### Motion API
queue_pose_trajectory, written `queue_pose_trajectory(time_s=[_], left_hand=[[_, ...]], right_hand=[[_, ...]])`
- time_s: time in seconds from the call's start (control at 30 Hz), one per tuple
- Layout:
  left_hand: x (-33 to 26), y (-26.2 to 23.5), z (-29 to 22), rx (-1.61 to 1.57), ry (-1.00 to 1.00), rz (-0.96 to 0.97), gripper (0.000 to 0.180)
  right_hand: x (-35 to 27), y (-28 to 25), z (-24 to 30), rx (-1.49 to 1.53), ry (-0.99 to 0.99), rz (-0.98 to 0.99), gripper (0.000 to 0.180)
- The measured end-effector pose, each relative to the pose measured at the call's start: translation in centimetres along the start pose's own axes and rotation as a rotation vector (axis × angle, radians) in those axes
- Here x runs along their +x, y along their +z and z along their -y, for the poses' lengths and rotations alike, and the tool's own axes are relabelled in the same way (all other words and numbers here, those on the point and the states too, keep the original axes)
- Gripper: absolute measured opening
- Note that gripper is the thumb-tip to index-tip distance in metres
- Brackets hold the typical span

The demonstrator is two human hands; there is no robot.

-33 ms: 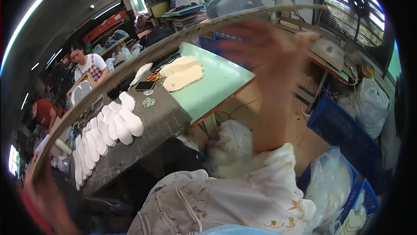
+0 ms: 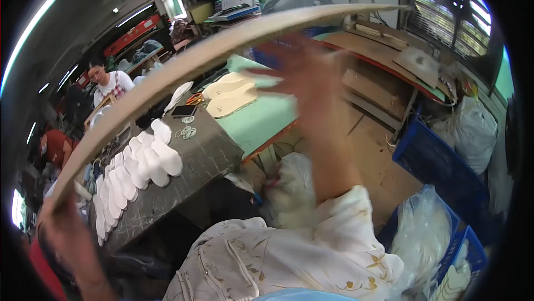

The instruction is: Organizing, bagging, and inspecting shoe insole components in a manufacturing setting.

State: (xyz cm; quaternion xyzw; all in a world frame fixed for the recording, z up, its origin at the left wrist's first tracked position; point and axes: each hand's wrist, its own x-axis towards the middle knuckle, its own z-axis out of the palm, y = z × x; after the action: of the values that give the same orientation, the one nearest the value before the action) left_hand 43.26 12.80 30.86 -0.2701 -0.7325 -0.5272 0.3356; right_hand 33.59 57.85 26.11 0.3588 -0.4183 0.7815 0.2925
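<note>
Across the dark, scuffed tabletop (image 2: 206, 148), white foot-shaped insoles (image 2: 156, 170) overlap. Above arches a long, beige, curved strip (image 2: 194, 59), the left hand (image 2: 68, 234) gripping its lower end; the blurred right hand (image 2: 308, 76) spreads its fingers nearby, contact unclear.

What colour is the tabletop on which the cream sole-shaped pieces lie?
Pale green; the tabletop shows in the head view, the only one.

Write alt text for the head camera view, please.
A person's left hand and right hand, both blurred, are raised near a long, curved beige band crossing the view. Below it, white insoles overlap on a dark table, beside beige insoles on a green tabletop; two people are farther back.
</note>
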Motion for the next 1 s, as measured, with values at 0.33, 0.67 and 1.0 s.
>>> queue_pose_trajectory(time_s=[0.33, 0.67, 1.0], left_hand=[[-3.8, 24.9, 19.5, -0.807, -0.647, -0.053, 0.033], [-4.4, 24.9, 27.0, -0.365, -0.711, 0.556, 0.088], [-2.1, 20.2, 29.3, -0.14, -0.932, 0.117, 0.077]], right_hand=[[-10.8, -5.1, -16.3, 0.353, 0.469, -0.739, 0.045], [-6.9, -20.2, -14.8, 0.067, 0.231, -1.025, 0.05], [4.4, -42.5, -16.2, -0.557, 0.545, -0.897, 0.061]])
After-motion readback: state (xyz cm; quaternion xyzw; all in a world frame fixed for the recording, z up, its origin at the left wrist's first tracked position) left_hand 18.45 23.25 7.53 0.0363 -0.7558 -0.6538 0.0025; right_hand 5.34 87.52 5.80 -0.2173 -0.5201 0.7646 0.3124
